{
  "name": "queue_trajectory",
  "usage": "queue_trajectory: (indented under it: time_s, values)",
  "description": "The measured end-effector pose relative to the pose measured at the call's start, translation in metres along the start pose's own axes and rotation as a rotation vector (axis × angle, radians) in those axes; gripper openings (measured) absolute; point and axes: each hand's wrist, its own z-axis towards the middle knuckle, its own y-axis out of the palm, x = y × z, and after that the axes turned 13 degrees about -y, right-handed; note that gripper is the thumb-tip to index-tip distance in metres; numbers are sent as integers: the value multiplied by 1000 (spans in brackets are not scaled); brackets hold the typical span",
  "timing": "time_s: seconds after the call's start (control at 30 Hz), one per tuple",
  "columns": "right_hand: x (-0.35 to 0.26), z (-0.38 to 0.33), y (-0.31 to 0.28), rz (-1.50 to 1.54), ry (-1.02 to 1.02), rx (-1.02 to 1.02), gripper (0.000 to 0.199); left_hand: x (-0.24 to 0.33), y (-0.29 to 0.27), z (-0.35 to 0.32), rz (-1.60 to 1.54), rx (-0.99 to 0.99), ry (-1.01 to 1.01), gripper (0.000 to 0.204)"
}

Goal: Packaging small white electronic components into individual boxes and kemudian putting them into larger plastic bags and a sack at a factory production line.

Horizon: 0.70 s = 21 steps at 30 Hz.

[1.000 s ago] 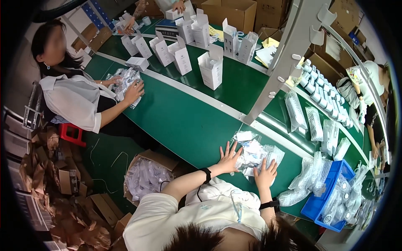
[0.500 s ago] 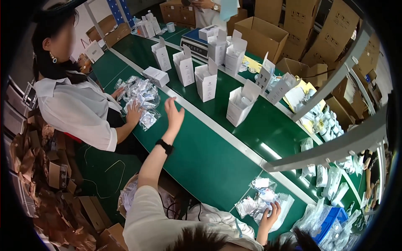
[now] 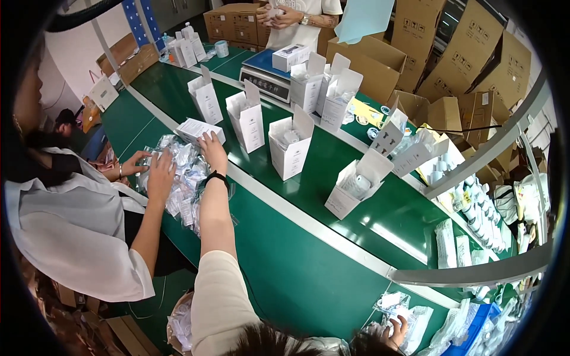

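Far out to your left, your left hand [image 3: 212, 149] lies flat with fingers spread loosely on the heap of clear plastic packets [image 3: 181, 175], fingertips touching a small closed white box [image 3: 200, 130]. A co-worker's hand [image 3: 160, 172] presses the same heap, so a sweep could collide with it or spill slippery packets off the green bench [image 3: 285, 267]. Your right hand [image 3: 396, 330], low by your head, rests half open on another bagged bundle [image 3: 409, 311].
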Motion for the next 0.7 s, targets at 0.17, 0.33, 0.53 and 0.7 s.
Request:
queue_trajectory:
  time_s: [0.17,0.33,0.53,0.7]
  values:
    - [-9,9,-8,72,-36,-5,27,-17,-5,-21,-151,214,144,39]
    - [-36,30,-25,171,-143,-93,28,-17,-67,-89,-536,354,90,30]
    - [-60,60,-21,966,116,-132,31,14,-229,-287,-701,215,345,28]
    - [-92,72,-47,2034,173,-450,83,2,-315,-454,-740,-196,940,21]
